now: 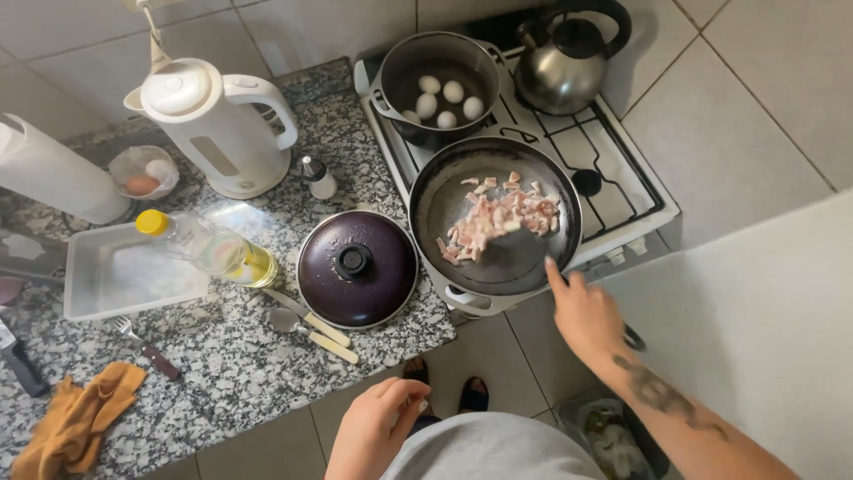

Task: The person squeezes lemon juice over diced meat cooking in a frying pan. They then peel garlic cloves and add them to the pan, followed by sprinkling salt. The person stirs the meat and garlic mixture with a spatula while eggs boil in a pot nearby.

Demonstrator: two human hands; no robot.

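The right hand [586, 313] reaches to the near rim of the frying pan [495, 216], its forefinger stretched out and touching the edge at about five o'clock; it seems to grip the pan's dark handle underneath, though the palm hides that. The pan sits on the stove [622, 191], with chopped bacon [498, 222] piled a little right of its middle. At twelve o'clock from the pan stands a pot [437, 84] holding five eggs [444, 102], and at one o'clock a steel kettle [569, 62].

The left hand [378, 431] hangs low by the body, fingers curled loosely inward and holding nothing I can see.

On the granite counter [222, 356], a dark purple lid [357, 268] lies at nine o'clock from the pan, just beside it. Left of the lid lies an oil bottle [209, 249] on its side against a white tray [115, 271].
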